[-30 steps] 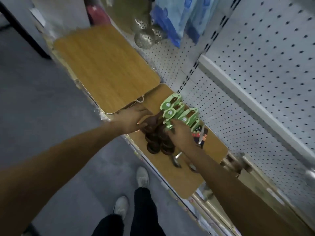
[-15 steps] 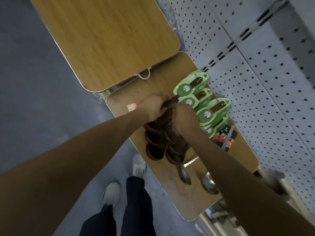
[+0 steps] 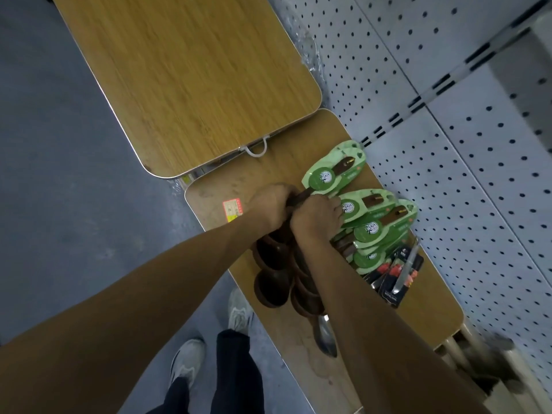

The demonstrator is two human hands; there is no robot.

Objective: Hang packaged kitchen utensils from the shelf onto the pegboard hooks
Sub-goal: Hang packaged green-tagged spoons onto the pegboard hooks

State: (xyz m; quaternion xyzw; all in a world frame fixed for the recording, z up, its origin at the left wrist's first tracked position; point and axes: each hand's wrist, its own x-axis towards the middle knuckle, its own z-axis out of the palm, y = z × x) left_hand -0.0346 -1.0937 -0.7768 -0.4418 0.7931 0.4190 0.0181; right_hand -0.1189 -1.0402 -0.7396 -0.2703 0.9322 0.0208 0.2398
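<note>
Several dark wooden spoons (image 3: 273, 286) with green card headers (image 3: 334, 170) lie in a pile on a wooden board (image 3: 424, 297) that serves as the shelf. My left hand (image 3: 270, 203) and my right hand (image 3: 318, 215) are both closed around the bundled spoon handles in the middle of the pile. The spoon bowls point toward me, the green cards toward the white pegboard (image 3: 466, 186) behind. No hooks show on the pegboard here.
A larger wooden board (image 3: 185, 73) lies to the left, overlapping the shelf board. A black-carded utensil pack (image 3: 398, 271) sits right of the spoons, and a metal spoon (image 3: 325, 339) lies nearer me. My shoes (image 3: 186, 358) stand on grey floor below.
The view dropped and closed in on the shelf. My left hand moved from beside the pile onto the spoon handles, and both hands now clasp the bundle together.
</note>
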